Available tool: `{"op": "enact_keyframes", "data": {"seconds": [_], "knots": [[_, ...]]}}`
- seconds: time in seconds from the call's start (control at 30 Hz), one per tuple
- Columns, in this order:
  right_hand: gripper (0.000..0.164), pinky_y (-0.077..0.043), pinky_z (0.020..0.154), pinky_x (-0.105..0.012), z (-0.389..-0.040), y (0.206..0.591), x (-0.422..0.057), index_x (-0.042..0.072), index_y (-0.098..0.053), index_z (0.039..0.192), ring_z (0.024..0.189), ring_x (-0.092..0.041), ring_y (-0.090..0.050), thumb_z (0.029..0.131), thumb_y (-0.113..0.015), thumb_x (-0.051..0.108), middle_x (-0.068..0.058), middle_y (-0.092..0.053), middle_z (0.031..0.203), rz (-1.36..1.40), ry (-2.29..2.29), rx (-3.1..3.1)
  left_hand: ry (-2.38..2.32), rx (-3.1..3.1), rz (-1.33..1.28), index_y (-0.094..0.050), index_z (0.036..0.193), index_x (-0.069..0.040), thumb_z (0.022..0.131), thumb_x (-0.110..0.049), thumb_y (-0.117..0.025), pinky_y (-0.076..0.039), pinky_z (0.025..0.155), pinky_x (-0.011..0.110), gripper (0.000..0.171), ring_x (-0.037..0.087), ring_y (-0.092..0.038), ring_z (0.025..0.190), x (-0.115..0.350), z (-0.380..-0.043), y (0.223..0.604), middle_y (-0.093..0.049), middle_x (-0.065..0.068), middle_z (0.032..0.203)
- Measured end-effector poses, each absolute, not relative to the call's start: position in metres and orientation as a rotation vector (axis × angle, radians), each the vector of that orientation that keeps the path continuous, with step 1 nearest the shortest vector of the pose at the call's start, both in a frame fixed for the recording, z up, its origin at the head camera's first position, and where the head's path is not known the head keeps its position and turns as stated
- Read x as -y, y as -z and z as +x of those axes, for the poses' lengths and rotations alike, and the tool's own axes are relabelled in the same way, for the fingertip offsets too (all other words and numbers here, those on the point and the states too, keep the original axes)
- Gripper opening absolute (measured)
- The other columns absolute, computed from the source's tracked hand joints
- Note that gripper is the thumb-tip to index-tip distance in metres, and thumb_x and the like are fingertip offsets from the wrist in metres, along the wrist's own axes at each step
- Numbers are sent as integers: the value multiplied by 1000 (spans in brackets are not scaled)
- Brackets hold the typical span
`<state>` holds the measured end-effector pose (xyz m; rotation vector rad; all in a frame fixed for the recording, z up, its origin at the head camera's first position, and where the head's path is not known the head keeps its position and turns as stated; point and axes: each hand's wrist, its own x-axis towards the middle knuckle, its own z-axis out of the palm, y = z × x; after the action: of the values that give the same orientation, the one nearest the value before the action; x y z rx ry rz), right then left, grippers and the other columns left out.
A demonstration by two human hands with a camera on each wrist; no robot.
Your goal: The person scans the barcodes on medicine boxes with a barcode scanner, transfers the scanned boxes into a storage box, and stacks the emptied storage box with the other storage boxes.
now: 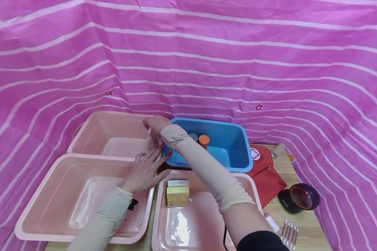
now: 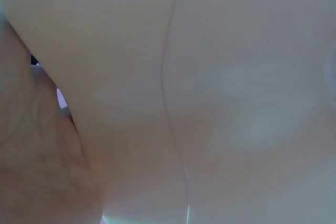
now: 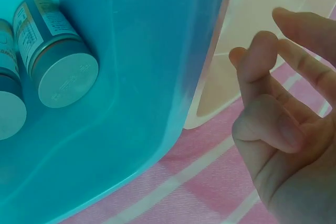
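Observation:
My right hand (image 1: 158,126) hangs over the adjoining rims of the back pink bin (image 1: 94,122) and the blue bin (image 1: 238,146). Its fingers are loosely bent in the right wrist view, with nothing seen between them. My left hand (image 1: 146,172) lies with fingers spread and straight across the inner corner of the front left pink bin (image 1: 41,195), its fingertips close below the right hand. The bin's wall fills most of the left wrist view beside the palm (image 2: 42,145). Inside the blue bin are a jar (image 3: 58,51) and a second jar (image 3: 8,93); one lid (image 1: 204,139) looks orange from above.
A front right pink bin (image 1: 254,188) holds a yellow box (image 1: 177,196) and a white box (image 1: 179,182). Right of it are a red cloth bag (image 1: 265,177), a cardboard-like tube (image 1: 278,150), a dark cup-like object (image 1: 301,197) and several thin sticks (image 1: 289,233). Pink striped fabric (image 1: 188,69) surrounds the table.

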<state>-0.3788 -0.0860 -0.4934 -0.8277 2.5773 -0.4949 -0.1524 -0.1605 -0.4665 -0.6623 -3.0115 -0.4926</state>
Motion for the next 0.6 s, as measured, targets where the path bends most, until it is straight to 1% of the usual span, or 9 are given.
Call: {"op": "enact_keyframes", "data": {"seconds": [0.03,0.1,0.17,0.23,0.27,0.4,0.43,0.5,0.6], "knots": [[46,-57,89,-34,-362,457,90,34,-59,130,103,-11,-66,91,-79,19,9,-73,110,-841,216,-2608,490,3010,-661,-41,159,-26,100,-55,-54,-27,114,64,67,34,-22,158,160,-153,467,-24,11,171],[44,-56,89,-32,-338,428,85,27,-62,128,101,-13,-65,91,-79,11,5,-73,109,-829,182,-2625,487,2998,-664,-41,159,-26,101,-55,-54,-27,114,63,66,34,-22,158,160,-153,467,-24,11,171],[37,-54,92,-30,-321,405,81,23,-64,127,104,-14,-62,93,-76,13,3,-71,114,-863,59,-2660,487,2996,-667,-41,159,-26,101,-54,-54,-27,114,63,66,34,-22,158,159,-153,467,-22,11,171],[32,-53,94,-29,-316,397,77,21,-65,125,105,-17,-60,95,-74,17,3,-69,117,-912,-7,-2685,487,2989,-673,-41,159,-26,101,-54,-55,-27,114,63,66,34,-22,158,159,-153,467,-23,11,171],[33,-52,95,-29,-313,394,75,21,-64,127,106,-17,-59,95,-72,16,2,-68,119,-904,-4,-2675,491,2987,-677,-41,159,-26,101,-54,-55,-27,114,63,66,34,-22,158,159,-153,468,-22,11,171],[28,-52,93,-29,-312,390,68,19,-65,124,102,-18,-59,97,-70,18,1,-68,113,-960,105,-2668,500,2982,-680,-41,159,-25,100,-54,-55,-23,117,65,67,35,-23,157,159,-153,468,-23,11,171],[25,-51,92,-28,-311,389,66,17,-65,123,100,-17,-59,98,-69,20,1,-68,112,-1002,144,-2662,507,2984,-679,-41,159,-25,100,-54,-55,-20,118,66,67,35,-22,157,159,-153,467,-23,11,171],[20,-51,88,-25,-310,387,61,16,-67,118,96,-16,-59,99,-69,21,1,-68,106,-1066,245,-2633,518,2992,-676,-40,159,-26,100,-54,-55,-17,120,67,67,35,-21,158,160,-153,467,-23,11,171],[13,-52,80,-22,-304,383,52,15,-68,111,90,-14,-58,98,-69,19,1,-67,99,-1145,370,-2565,518,3010,-670,-38,160,-28,100,-55,-56,-18,120,66,69,35,-20,158,160,-153,468,-22,11,171]]}}
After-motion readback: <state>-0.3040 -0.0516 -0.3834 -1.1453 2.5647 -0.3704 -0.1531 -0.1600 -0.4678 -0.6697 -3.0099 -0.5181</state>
